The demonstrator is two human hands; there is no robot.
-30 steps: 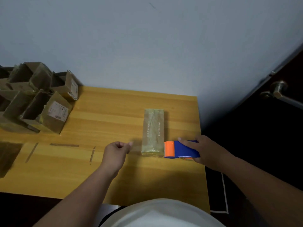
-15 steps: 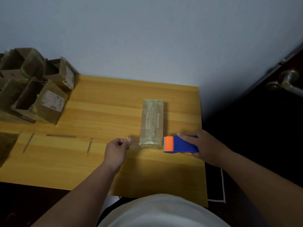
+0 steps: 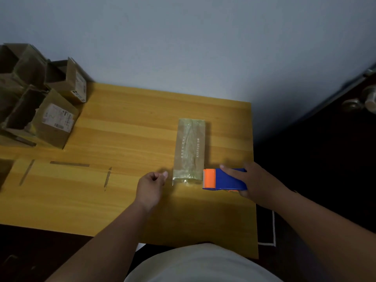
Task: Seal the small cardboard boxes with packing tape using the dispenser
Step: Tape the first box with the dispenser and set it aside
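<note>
A long, narrow cardboard box (image 3: 190, 147) wrapped in shiny tape lies lengthwise on the wooden table (image 3: 126, 127). My right hand (image 3: 258, 184) grips the blue tape dispenser (image 3: 225, 179), whose orange head touches the box's near right corner. A strip of clear tape (image 3: 184, 180) runs from the dispenser across the box's near end. My left hand (image 3: 151, 183) is just left of that end, with thumb and forefinger pinched at the tape's free end.
Several open cardboard boxes (image 3: 55, 121) are piled at the table's far left. Strips of tape (image 3: 69, 164) are stuck to the tabletop on the left. The table's right edge is beside the dispenser, with a dark door and its handle (image 3: 364, 102) beyond.
Both hands stay at the box's near end, with the tape stretched between them. The dispenser has edged slightly closer to the box. The view has shifted a little.
</note>
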